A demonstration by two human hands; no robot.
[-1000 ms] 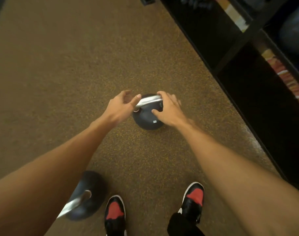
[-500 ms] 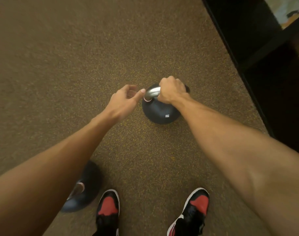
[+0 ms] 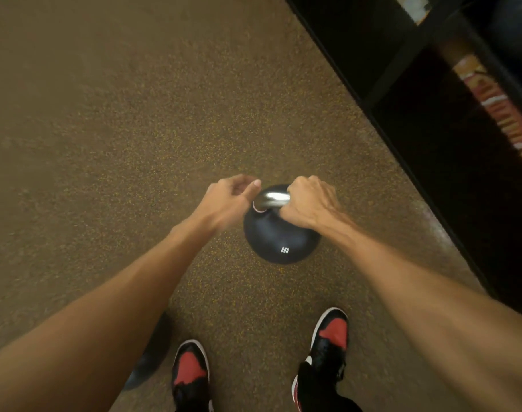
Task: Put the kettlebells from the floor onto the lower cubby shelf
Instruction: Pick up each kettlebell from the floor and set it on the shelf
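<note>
A black kettlebell [image 3: 279, 239] with a shiny steel handle sits in front of my feet on the speckled brown floor. My right hand [image 3: 308, 205] is closed around the right part of its handle. My left hand [image 3: 228, 199] hovers just left of the handle with fingers curled and nothing in it, its thumb close to the steel. A second black kettlebell [image 3: 152, 352] lies at the lower left, mostly hidden behind my left forearm. The dark cubby shelf [image 3: 381, 93] runs along the right side, with its lower openings in shadow.
My two red-and-black shoes [image 3: 331, 337] stand just behind the kettlebell. Colourful items [image 3: 491, 96] sit inside the shelf unit at the right. Open floor stretches to the left and ahead.
My right hand has gone from resting on the kettlebell to gripping its handle. The left hand stays beside the handle. The view has shifted, with the shelf back in sight at right.
</note>
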